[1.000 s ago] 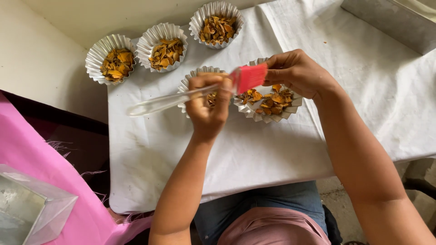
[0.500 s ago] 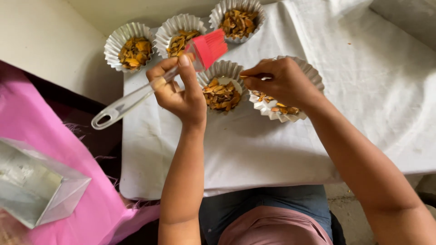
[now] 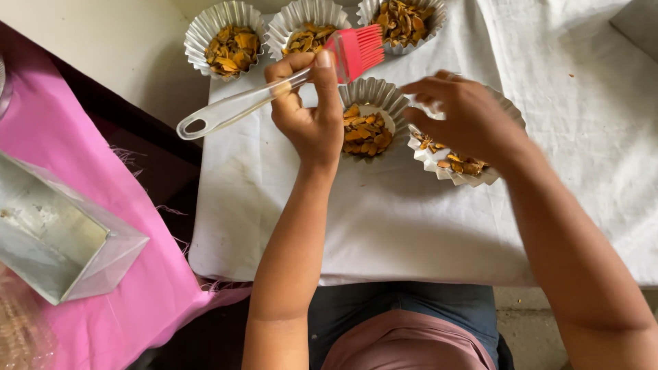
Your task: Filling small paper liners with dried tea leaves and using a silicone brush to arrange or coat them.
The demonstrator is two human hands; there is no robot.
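My left hand (image 3: 312, 116) now pinches the brush (image 3: 274, 85), lifted from the right-hand cup up above the middle cup (image 3: 367, 120); my right hand (image 3: 466, 120), fingers loosely spread, rests over the other cup (image 3: 459, 164), so brushing there seems finished

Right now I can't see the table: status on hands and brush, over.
Left hand grips red pastry brush. Right hand over fluted tin, fingers spread. Middle tin between the hands, unobstructed.
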